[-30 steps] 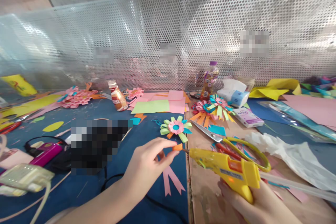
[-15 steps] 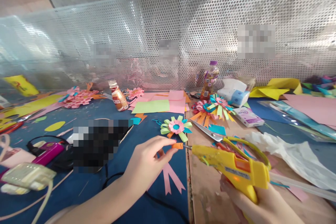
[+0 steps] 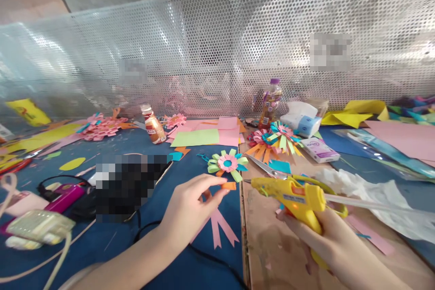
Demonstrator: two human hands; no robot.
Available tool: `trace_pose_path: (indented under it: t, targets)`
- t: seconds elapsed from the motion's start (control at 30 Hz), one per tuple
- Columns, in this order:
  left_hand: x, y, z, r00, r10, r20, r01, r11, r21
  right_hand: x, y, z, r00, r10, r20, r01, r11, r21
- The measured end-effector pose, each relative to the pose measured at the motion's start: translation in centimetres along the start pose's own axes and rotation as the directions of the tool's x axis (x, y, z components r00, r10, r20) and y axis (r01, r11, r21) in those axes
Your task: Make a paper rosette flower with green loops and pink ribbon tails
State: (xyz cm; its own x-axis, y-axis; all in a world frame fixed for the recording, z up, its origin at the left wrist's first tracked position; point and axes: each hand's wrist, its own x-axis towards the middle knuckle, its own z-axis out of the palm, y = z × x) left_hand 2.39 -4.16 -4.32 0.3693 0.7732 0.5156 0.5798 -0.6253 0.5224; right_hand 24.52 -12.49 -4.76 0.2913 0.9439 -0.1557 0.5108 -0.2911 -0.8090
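Observation:
Between the thumb and fingertips of my left hand point(image 3: 195, 199) is a small folded orange paper strip point(image 3: 229, 186). My right hand point(image 3: 321, 231) is wrapped around the handle of a yellow hot glue gun point(image 3: 292, 195), with a clear glue stick point(image 3: 360, 201) sticking out of its back. The gun's nozzle points left, a short gap away from the strip. Just beyond my left fingertips lies a paper flower point(image 3: 228, 163) with green, blue and orange petals and a pink centre. A pink forked paper ribbon point(image 3: 219, 231) lies below my left hand.
Scissors point(image 3: 263, 166) lie behind the glue gun, beside finished paper rosettes point(image 3: 283, 136). Two bottles stand farther back, one brown point(image 3: 152, 124), one purple-capped point(image 3: 271, 104). Crumpled tissue point(image 3: 380, 195) lies right. Cords and a power strip point(image 3: 39, 226) lie left. A perforated metal panel point(image 3: 204, 31) closes the back.
The glue gun's nozzle has drawn back slightly from the orange strip, and the gun has tilted, its rear rising. My left hand has barely moved, still pinching the strip.

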Motion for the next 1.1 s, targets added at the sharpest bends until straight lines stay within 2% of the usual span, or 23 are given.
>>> trace_pose_path:
  t: [0.17,0.27,0.33,0.43,0.53,0.6,0.7,0.87,0.97,1.1]
  targets:
    - [0.2,0.3,-0.4,0.993,-0.118,0.031,0.120,0.990,-0.073,0.3,1.0,0.1,0.988,0.060,0.141,-0.090,0.973,0.213]
    - [0.3,0.8,-0.7,0.945,-0.274,0.180,0.313,0.915,-0.253,0.8,1.3,-0.2,0.990,0.017,0.143,-0.058,0.955,0.289]
    - [0.3,1.4,-0.8,0.887,-0.323,0.330,0.442,0.798,-0.409,1.1,1.0,-0.2,0.987,0.029,0.159,-0.079,0.945,0.316]
    - [0.1,2.5,-0.7,0.823,-0.276,0.496,0.557,0.561,-0.612,1.3,0.1,0.0,0.977,0.068,0.202,-0.136,0.928,0.348]
    - [-0.3,3.7,-0.3,0.765,-0.196,0.613,0.640,0.335,-0.692,1.2,-0.7,0.6,0.972,-0.013,0.236,-0.100,0.882,0.460]
    - [-0.6,4.2,0.2,0.752,-0.138,0.644,0.656,0.251,-0.712,1.0,-1.1,1.0,0.970,-0.087,0.226,-0.054,0.832,0.552]
    - [-1.1,4.5,0.6,0.755,-0.103,0.648,0.652,0.222,-0.725,0.7,-1.4,1.5,0.972,-0.146,0.185,-0.002,0.781,0.625]
    - [-1.2,4.6,0.8,0.740,-0.133,0.660,0.673,0.157,-0.723,0.7,-1.9,1.8,0.958,-0.221,0.181,0.024,0.696,0.718]
    - [-1.1,4.9,1.1,0.746,-0.175,0.643,0.666,0.211,-0.716,0.8,-1.9,2.0,0.937,-0.273,0.219,-0.016,0.591,0.806]
    - [-1.0,5.4,1.7,0.774,-0.285,0.565,0.632,0.317,-0.707,1.0,-1.4,2.5,0.912,-0.303,0.275,-0.102,0.483,0.870]
